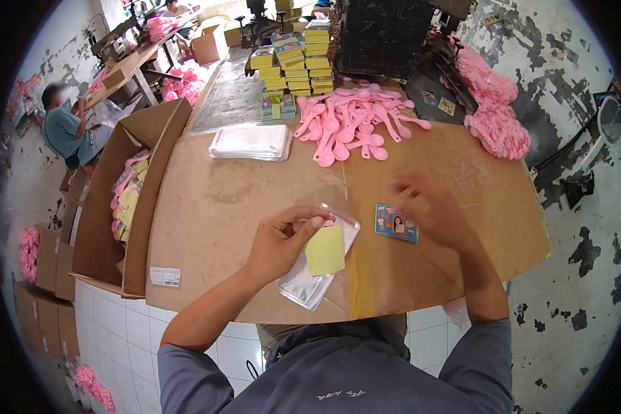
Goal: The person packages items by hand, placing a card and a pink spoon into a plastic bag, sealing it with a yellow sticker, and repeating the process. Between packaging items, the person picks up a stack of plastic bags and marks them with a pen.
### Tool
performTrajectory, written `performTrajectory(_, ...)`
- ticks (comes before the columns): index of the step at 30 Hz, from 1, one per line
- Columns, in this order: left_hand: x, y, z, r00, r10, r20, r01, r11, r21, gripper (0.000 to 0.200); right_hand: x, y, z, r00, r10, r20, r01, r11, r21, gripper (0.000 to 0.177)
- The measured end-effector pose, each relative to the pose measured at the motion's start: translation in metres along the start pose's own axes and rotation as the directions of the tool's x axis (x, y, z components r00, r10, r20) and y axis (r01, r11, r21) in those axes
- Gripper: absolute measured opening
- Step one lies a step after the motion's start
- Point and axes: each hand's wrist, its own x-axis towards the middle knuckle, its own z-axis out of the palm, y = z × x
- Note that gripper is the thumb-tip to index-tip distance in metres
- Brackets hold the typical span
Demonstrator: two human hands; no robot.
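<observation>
My left hand pinches a plain yellow card at its upper edge. A bit of something pink shows at the fingertips, mostly hidden. Beneath the card lie clear plastic sleeves on the cardboard-covered table. My right hand is smeared by motion, above a small printed card with a picture on blue, so its fingers cannot be read. Farther back is a heap of pink plastic spoons. A stack of clear sleeves sits to the left of the spoons.
Bundled yellow-edged cards are piled at the back. An open carton with yellow cards and pink pieces stands at the table's left edge. Pink bundles lie back right. A person sits far left.
</observation>
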Motion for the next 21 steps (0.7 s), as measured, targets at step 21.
performTrajectory(21, 0.0, -0.016, -0.023, 0.966, 0.229, 0.118, -0.255, 0.916, 0.309, 0.027, 0.026, -0.009, 0.061, 0.962, 0.061, 0.268, -0.223, 0.743, 0.632, 0.021)
